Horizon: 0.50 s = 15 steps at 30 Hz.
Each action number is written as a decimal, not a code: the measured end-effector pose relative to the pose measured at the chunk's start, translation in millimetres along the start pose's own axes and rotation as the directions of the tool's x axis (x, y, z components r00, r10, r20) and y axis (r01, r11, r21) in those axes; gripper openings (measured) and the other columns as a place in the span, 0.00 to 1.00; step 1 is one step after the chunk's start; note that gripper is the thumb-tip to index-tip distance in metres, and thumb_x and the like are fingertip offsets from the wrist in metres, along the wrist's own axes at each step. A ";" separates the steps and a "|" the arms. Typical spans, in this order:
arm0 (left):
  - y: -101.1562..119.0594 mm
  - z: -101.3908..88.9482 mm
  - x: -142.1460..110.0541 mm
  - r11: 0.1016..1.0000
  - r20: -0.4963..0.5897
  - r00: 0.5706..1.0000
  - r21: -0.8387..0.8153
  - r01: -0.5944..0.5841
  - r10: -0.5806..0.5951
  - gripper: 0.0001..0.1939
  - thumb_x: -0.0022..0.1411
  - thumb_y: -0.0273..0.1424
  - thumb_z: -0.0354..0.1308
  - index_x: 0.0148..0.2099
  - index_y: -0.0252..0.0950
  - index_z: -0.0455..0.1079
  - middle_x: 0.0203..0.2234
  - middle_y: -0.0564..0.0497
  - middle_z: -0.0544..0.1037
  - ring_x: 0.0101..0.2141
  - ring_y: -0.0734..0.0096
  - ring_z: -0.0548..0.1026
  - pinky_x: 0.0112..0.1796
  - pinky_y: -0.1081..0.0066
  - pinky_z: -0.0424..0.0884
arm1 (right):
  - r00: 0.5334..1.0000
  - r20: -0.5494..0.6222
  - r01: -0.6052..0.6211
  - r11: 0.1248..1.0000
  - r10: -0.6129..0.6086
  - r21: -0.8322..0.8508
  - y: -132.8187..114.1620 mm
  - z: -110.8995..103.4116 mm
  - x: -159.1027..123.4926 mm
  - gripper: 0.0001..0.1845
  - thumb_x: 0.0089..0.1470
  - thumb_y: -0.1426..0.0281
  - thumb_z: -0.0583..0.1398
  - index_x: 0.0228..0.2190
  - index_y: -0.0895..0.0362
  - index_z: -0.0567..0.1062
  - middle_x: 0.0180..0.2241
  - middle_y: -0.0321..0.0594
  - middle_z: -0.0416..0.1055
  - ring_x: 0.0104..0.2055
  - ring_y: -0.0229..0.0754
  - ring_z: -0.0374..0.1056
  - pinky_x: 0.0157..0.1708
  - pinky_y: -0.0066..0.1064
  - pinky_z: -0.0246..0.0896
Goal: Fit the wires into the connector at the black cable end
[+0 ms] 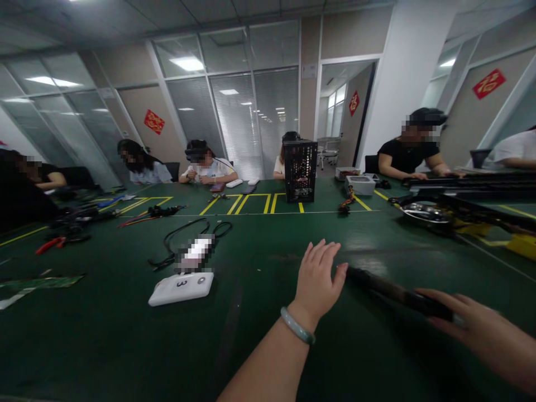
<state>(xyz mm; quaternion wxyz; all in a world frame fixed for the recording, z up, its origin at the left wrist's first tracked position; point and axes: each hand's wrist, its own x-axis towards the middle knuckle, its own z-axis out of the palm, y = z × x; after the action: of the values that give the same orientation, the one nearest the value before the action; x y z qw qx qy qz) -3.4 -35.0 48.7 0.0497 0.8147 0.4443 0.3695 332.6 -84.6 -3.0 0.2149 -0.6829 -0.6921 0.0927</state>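
Note:
My right hand grips the near end of a long, thin black object, fingers above and thumb below. Blur and dark shading hide what kind of thing it is. My left hand, with a pale green bangle on its wrist, is raised with fingers stretched out. Its thumb is by the far end of the black object; I cannot tell whether they touch. To the left of that hand, a white power bank-like device marked 3 lies on the green table, in front of a phone-like device with a blurred-out screen.
A black perforated metal case stands upright mid-table. Black cable, red-handled pliers and a green circuit board lie left. Black frames with a shiny round part occupy the right. Several people sit around the table.

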 end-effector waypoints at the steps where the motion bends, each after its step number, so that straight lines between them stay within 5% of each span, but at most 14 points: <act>1: 2.5 -1.6 -0.3 1.000 -0.009 1.000 0.007 -0.023 0.023 0.21 0.71 0.38 0.42 0.63 0.42 0.57 0.59 0.51 0.65 0.62 0.63 0.56 0.63 0.53 0.48 | 0.994 0.098 0.056 0.998 -0.057 0.018 -19.6 8.8 13.6 0.24 0.50 0.64 0.64 0.51 0.40 0.73 0.42 0.54 0.73 0.39 0.53 0.72 0.36 0.43 0.65; 4: 2.6 0.0 -1.0 0.999 -0.019 0.999 0.018 -0.028 0.028 0.19 0.71 0.38 0.42 0.61 0.42 0.59 0.58 0.52 0.66 0.61 0.64 0.57 0.63 0.55 0.49 | 0.954 0.200 0.228 0.974 -0.224 0.003 -92.1 35.0 48.6 0.26 0.53 0.64 0.60 0.55 0.41 0.68 0.44 0.47 0.72 0.43 0.52 0.70 0.41 0.43 0.64; 8: -12.6 11.6 -0.6 0.997 0.016 0.997 0.014 0.071 -0.071 0.21 0.72 0.38 0.39 0.60 0.39 0.61 0.57 0.48 0.68 0.58 0.64 0.62 0.59 0.58 0.58 | 0.882 0.195 0.429 0.902 -0.429 0.046 -166.8 69.6 75.5 0.20 0.54 0.68 0.59 0.49 0.54 0.74 0.44 0.48 0.71 0.46 0.51 0.67 0.49 0.42 0.60; 12: -28.9 22.3 1.0 0.985 0.040 0.985 0.012 0.169 -0.170 0.21 0.72 0.39 0.37 0.58 0.38 0.63 0.52 0.47 0.71 0.53 0.64 0.68 0.55 0.61 0.64 | 0.845 0.191 0.492 0.866 -0.499 0.085 -188.3 95.1 86.2 0.20 0.54 0.75 0.55 0.50 0.60 0.73 0.49 0.52 0.70 0.52 0.52 0.65 0.56 0.44 0.54; 15: -33.6 25.7 2.5 0.980 0.055 0.979 0.006 0.197 -0.197 0.22 0.73 0.38 0.35 0.57 0.38 0.65 0.50 0.48 0.73 0.50 0.64 0.70 0.51 0.62 0.67 | 0.841 0.231 0.491 0.870 -0.489 0.055 -186.5 95.0 82.7 0.22 0.53 0.75 0.57 0.50 0.59 0.73 0.52 0.52 0.67 0.53 0.54 0.64 0.58 0.47 0.52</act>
<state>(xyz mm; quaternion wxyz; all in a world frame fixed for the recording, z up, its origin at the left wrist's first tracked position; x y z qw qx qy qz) -9.0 -6.5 17.8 0.0980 0.7764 0.5215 0.3401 125.6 3.1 5.2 0.1448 -0.4681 -0.8643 0.1134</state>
